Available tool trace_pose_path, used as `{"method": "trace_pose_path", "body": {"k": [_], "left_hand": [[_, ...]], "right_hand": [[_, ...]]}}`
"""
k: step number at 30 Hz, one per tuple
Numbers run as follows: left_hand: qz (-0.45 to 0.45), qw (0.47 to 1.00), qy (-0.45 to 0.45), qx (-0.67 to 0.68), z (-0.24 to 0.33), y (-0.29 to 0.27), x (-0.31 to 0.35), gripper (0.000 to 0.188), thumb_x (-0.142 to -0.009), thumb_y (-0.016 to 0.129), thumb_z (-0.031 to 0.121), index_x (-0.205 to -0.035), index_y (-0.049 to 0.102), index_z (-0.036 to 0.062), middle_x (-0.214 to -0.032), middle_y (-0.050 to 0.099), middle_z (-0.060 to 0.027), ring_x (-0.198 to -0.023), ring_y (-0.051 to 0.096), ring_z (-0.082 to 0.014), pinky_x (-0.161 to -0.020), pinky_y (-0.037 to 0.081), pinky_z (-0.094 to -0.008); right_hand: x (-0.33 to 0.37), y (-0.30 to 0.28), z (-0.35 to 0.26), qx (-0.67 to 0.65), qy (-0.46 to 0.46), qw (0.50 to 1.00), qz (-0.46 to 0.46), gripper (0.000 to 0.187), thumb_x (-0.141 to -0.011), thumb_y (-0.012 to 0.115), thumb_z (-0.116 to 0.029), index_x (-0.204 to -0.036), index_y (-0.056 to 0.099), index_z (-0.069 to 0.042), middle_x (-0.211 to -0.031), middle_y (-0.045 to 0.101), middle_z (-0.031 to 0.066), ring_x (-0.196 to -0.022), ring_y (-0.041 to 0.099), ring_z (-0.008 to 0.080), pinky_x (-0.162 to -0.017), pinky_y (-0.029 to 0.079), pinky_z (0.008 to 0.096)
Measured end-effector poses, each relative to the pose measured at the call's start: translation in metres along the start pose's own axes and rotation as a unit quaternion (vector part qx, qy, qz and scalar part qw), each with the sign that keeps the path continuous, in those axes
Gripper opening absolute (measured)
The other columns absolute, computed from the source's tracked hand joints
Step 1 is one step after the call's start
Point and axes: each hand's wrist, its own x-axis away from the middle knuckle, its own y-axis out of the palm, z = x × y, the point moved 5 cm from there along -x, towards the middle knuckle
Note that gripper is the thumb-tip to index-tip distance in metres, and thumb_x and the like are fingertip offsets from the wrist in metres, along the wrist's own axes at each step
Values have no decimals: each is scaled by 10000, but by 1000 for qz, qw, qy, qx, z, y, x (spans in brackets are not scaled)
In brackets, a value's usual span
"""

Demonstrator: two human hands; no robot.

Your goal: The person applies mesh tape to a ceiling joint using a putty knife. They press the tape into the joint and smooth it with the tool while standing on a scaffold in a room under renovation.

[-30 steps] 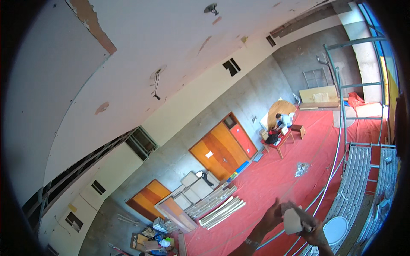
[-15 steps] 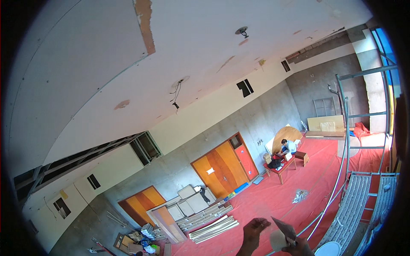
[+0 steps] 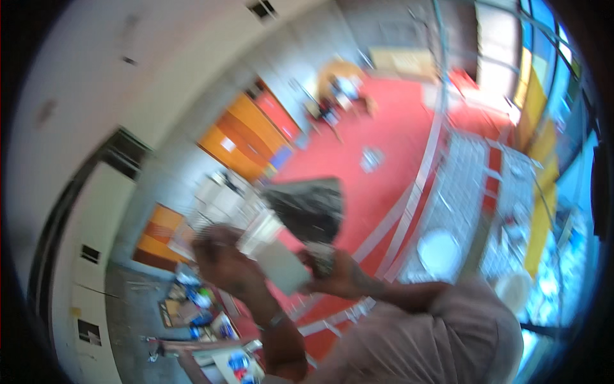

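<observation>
My right hand [image 3: 336, 275] is closed around the grey, crusted handle of a broad-bladed putty knife [image 3: 310, 208], its wide dark blade pointing up and away. Beside that hand, and apparently held by it too, is a pale flat rectangular piece [image 3: 281, 265] whose kind I cannot make out. My left hand [image 3: 227, 265] is raised at the left of the pale piece, its fingers bent and smeared by motion. Whether it touches the piece's light edge is unclear.
Metal scaffold planks [image 3: 460, 192] lie to the right, with a round white bucket [image 3: 438, 251] on them. A scaffold pole [image 3: 441, 57] rises beyond. Far below are a red-covered floor [image 3: 390, 128], a person [image 3: 345, 86] at a small table, wooden doors [image 3: 246, 137] and piled materials [image 3: 192, 307].
The view has swung downward and to the right, bringing my arms, torso and the planks further into sight. Both hands, the putty knife and the pale piece now appear higher and larger.
</observation>
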Motion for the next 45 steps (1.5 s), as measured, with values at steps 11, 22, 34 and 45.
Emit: {"method": "trace_pose_path", "body": {"k": [11,22,34,45], "left_hand": [[4,994,-111,18,-52,-48,9,170,-855,622,29,-963,572,-93,-842,607,-122,-762,600,-174,-696,530,-267],[3,955,-133,-264,-115,-61,52,214,-844,660,84,-917,586,-103,-835,662,-190,-717,660,-226,-649,571,-307],[43,964,-242,-105,-197,-121,94,79,-838,605,-13,-913,606,-34,-801,655,-113,-697,631,-165,-634,530,-280],[25,956,-290,30,-168,-105,49,333,-785,642,-78,-1100,555,-12,-974,626,-79,-896,580,-125,-807,493,-249]], "right_hand": [[23,-7,89,-28,85,995,-45,589,-619,821,-139,-1129,553,-14,-927,646,161,-890,641,232,-750,503,366],[-5,-59,139,114,238,964,9,553,-666,792,-113,-1139,537,17,-951,649,114,-915,612,158,-815,489,318],[-2,-19,219,115,291,949,40,458,-704,748,-86,-1119,571,-6,-931,634,55,-847,579,126,-729,479,291],[-15,20,174,12,279,959,-50,437,-682,783,-59,-1061,572,-4,-878,630,47,-758,596,113,-642,502,263]]}}
